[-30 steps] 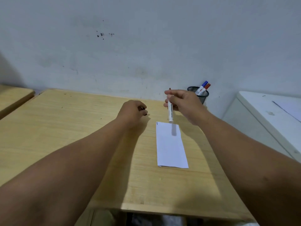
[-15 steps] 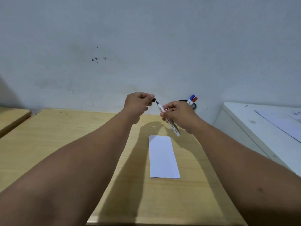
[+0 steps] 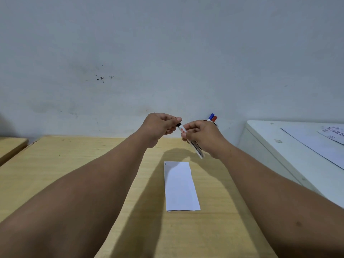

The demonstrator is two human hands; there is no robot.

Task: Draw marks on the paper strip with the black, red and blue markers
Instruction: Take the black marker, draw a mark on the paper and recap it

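Note:
A white paper strip (image 3: 180, 186) lies lengthwise on the wooden table (image 3: 74, 164), with a short black mark at its far left corner. Above its far end, my right hand (image 3: 202, 135) grips the white barrel of the black marker (image 3: 193, 144), held tilted. My left hand (image 3: 160, 126) pinches the marker's black cap (image 3: 179, 124), which sits against the marker's upper end. The blue marker (image 3: 211, 116) and the red marker (image 3: 214, 119) stick up from a holder mostly hidden behind my right hand.
A white cabinet (image 3: 279, 146) with printed sheets (image 3: 320, 142) on top stands to the right of the table. A pale wall runs close behind the table. Another wooden surface (image 3: 11, 146) shows at the far left.
My hands rose off the table and came together. The cap in my left hand now meets the marker's tip, which was bare half a second ago. The camera tilted up.

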